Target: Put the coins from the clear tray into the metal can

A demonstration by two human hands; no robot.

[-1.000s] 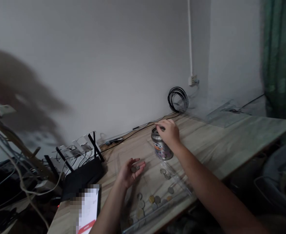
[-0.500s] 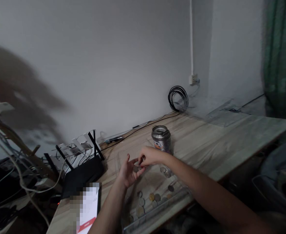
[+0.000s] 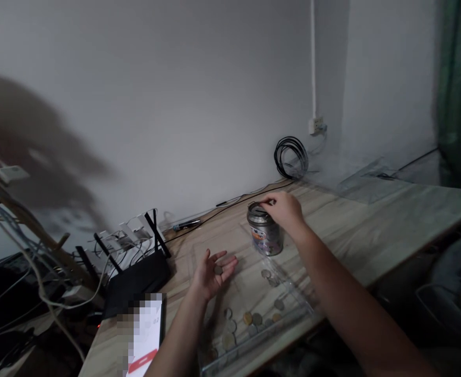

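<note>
My left hand (image 3: 213, 273) is palm up above a clear tray (image 3: 246, 340), its fingers spread, with a coin (image 3: 218, 270) lying on it. At the top of a round metal tin (image 3: 265, 230) with a coloured label, my right hand (image 3: 283, 208) has its fingers pinched together over the lid. Whatever those fingertips hold is too small to make out. Several silver and yellowish coins (image 3: 248, 318) are scattered in the tray, in front of the tin.
A black router (image 3: 138, 280) with antennas and a lit phone (image 3: 147, 335) are on the left. Cables (image 3: 37, 283) hang at the far left. Against the wall stands a black cable coil (image 3: 291, 157); a clear plastic sheet (image 3: 366, 183) lies at the back right.
My right hand has moved from my left palm up and right to the top of the tin. My left hand stays nearly in place, its palm now uncovered. The view has shifted slightly.
</note>
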